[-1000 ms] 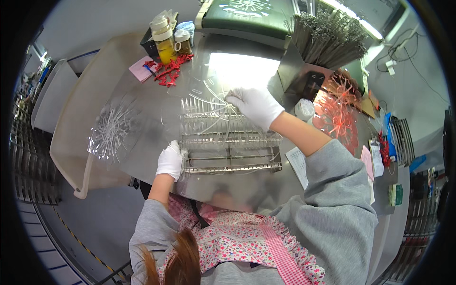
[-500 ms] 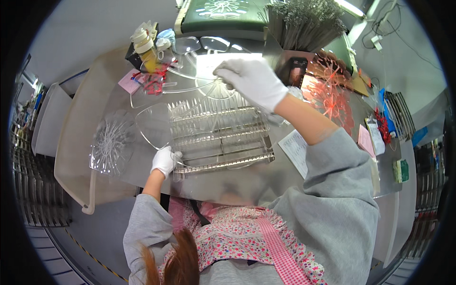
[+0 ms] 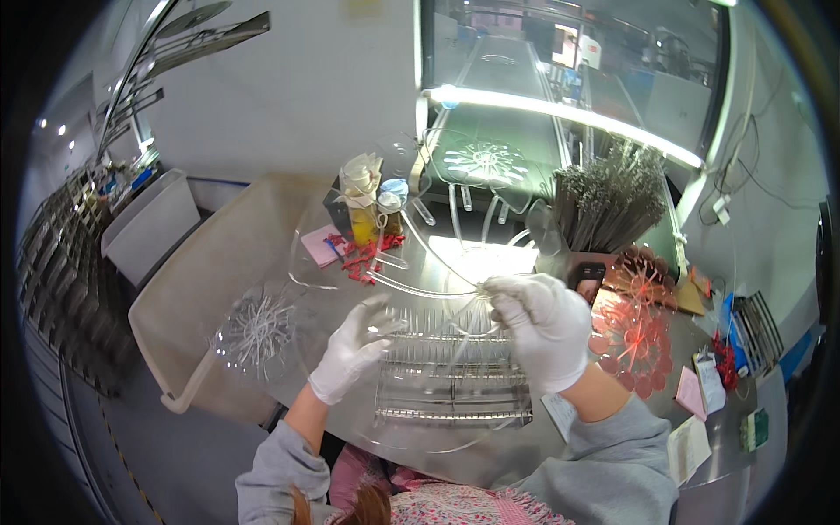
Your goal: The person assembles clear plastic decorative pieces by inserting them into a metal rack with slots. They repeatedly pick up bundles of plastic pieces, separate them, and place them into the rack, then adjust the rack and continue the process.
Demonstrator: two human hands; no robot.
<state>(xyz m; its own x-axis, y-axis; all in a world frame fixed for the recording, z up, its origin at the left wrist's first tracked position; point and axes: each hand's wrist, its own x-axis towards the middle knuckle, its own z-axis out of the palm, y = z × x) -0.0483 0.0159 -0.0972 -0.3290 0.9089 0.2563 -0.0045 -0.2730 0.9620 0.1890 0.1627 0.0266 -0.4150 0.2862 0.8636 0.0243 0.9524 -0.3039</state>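
My right hand (image 3: pixel 547 328), in a white glove, has its fingers closed around the centre of a clear plastic sprue. Long curved arms (image 3: pixel 416 284) of this sprue spread outward, with lens-shaped pieces at their ends. My left hand (image 3: pixel 350 350), gloved too, is held with fingers apart beside the sprue's arms and appears to grip nothing. Below both hands stands a metal rack (image 3: pixel 455 414) with rows of upright slots. The clear plastic makes the outlines over the rack hard to follow.
A clear moulded piece (image 3: pixel 486 162) lies on the green conveyor ahead. Metal strips (image 3: pixel 612 197) fill a box at back right, near red flower-shaped plastic (image 3: pixel 634 337). A yellow bottle (image 3: pixel 362 229) and red bits (image 3: pixel 363 254) stand back left; clear sprues (image 3: pixel 262 332) lie left.
My left hand has come off the near-left corner of the rack and risen toward the sprue. My right hand keeps hold of the sprue. The view has tilted up, showing a window and conveyor.
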